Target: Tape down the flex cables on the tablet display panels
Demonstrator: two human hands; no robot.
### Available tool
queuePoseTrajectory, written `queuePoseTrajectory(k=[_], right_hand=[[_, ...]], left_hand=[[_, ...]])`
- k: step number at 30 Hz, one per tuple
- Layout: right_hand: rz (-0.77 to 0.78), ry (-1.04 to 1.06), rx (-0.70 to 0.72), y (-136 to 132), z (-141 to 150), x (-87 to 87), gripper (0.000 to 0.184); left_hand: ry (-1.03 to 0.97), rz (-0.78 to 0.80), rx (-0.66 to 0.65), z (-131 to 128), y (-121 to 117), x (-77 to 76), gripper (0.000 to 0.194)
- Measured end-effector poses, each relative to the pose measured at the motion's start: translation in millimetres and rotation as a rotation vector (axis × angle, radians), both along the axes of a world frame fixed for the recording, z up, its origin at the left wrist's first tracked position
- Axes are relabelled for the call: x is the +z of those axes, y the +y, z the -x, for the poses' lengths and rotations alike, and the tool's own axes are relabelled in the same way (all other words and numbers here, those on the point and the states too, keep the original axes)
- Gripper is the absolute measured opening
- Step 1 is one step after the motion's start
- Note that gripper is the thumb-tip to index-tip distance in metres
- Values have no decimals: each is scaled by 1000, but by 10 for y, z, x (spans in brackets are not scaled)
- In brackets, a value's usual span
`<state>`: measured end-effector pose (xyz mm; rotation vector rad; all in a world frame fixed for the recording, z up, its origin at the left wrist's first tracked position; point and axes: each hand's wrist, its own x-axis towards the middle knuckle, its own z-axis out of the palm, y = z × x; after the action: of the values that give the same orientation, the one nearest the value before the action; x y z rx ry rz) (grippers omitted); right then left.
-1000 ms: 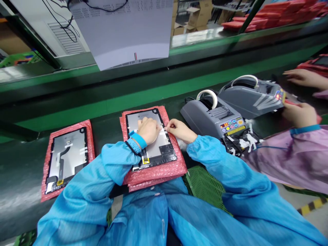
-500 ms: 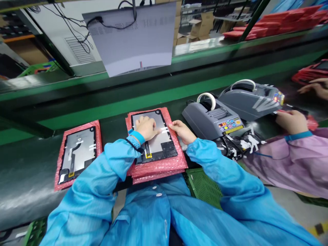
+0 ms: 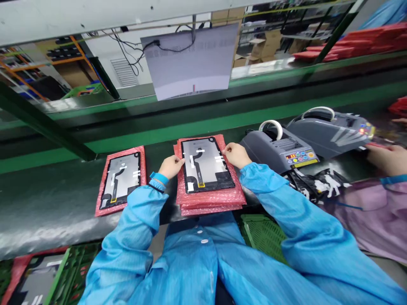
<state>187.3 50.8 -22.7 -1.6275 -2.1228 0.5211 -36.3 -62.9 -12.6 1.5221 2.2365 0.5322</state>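
A tablet screen panel (image 3: 208, 169), silver-backed with a black border, lies on a stack of pink bubble-wrap pouches (image 3: 210, 202) in front of me. A dark ribbon cable with a yellow-edged end runs down it, and white tape strips cross its right edge. My left hand (image 3: 171, 166) is closed, its fingertips pinching at the panel's left edge. On the opposite side, my right hand (image 3: 238, 156) is also closed, finger and thumb pinched at the upper right edge near the tape. To the left, a similar tablet panel (image 3: 122, 176) rests on pink bubble wrap.
Two grey tape dispensers (image 3: 281, 146) stand to the right, beside dark cables with white tape scraps (image 3: 321, 184). A co-worker's hand (image 3: 389, 159) is at the far right. Green crates (image 3: 263, 233) sit below the bench edge. A monitor back (image 3: 193, 59) hangs ahead.
My left hand has gone from lying across the panel to its left edge, uncovering the cable. My right hand stays at the right edge, slightly higher along it. The camera view has shifted.
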Motion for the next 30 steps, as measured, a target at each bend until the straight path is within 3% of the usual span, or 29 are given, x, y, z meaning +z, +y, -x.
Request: queuePoseTrajectory(k=[4,8,13,18,24,27,30], right_hand=[[-121,42,-11,-69,72,46,9],[45,237,-118,-52,147,104,4],[326,619,-123,-3,188,77,18],[475,793,-124,-42,204,86,16],[548,868,-95,-201,303,374,16],[531,846,-62,-302,419,577,17],[512,826,4,-370,652,747,21]], left_hand=[[-38,-55,-45,0,57,-23,21],[-51,-94,-66,14,83,-49,21],[-35,-150,-58,21,87,-85,15],[10,-11,36,65,18,-147,27],[50,12,0,-43,-93,-141,27],[59,16,41,-88,-161,-102,27],[61,2,125,39,-286,-7,29]])
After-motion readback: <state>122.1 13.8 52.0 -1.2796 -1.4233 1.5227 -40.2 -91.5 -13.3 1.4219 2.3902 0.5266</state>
